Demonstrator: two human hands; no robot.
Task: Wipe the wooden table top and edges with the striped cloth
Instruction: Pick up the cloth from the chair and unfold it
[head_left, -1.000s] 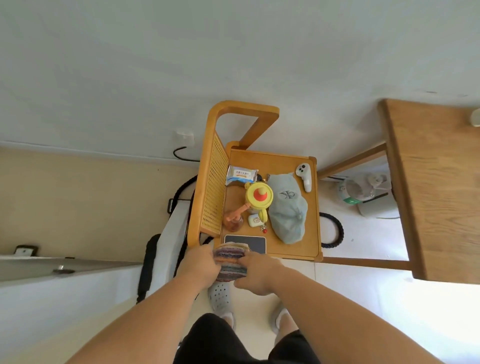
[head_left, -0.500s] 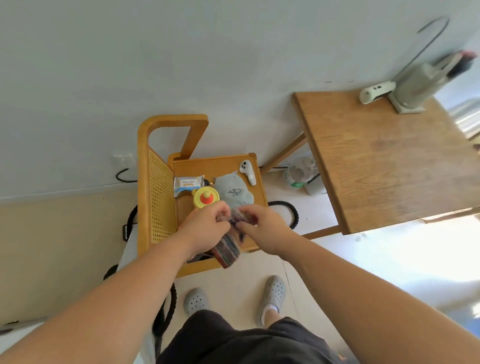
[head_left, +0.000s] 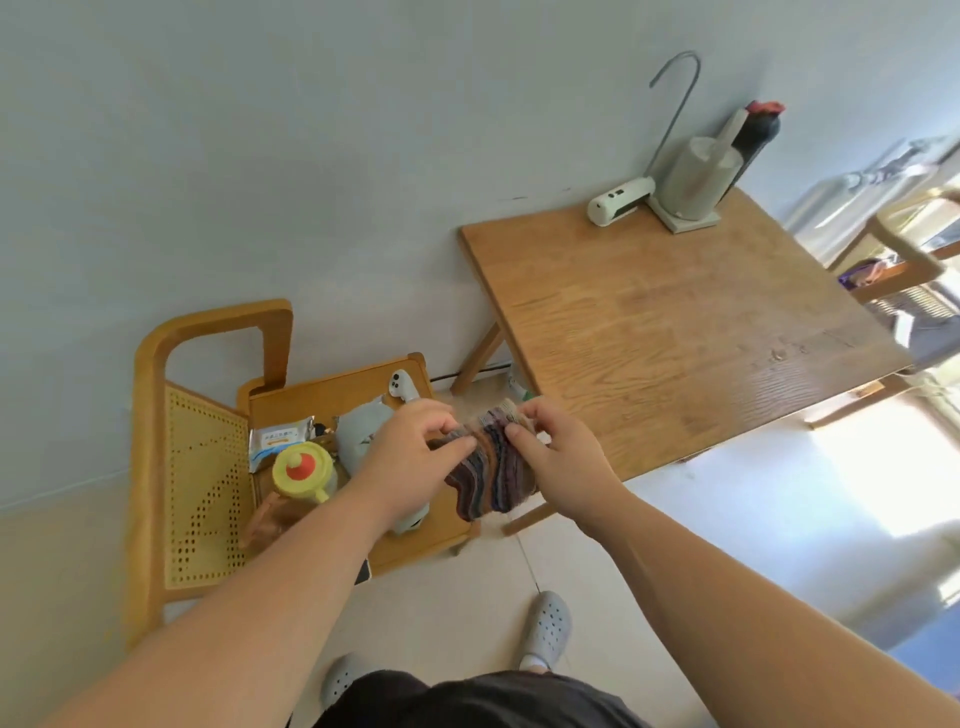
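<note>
Wooden bench (head_left: 675, 322): no wiping begun, apparently | striped cloth (head_left: 488, 473): bunched in mid-air just off bench's near corner | left hand (head_left: 410, 457): fingers pinch cloth's left edge | right hand (head_left: 561, 457): pinches its top right | to do: whole top, all edges

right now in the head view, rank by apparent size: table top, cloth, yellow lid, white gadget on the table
1. table top
2. cloth, nearer the camera, so it looks bigger
3. yellow lid and white gadget: look alike, unranked
</note>
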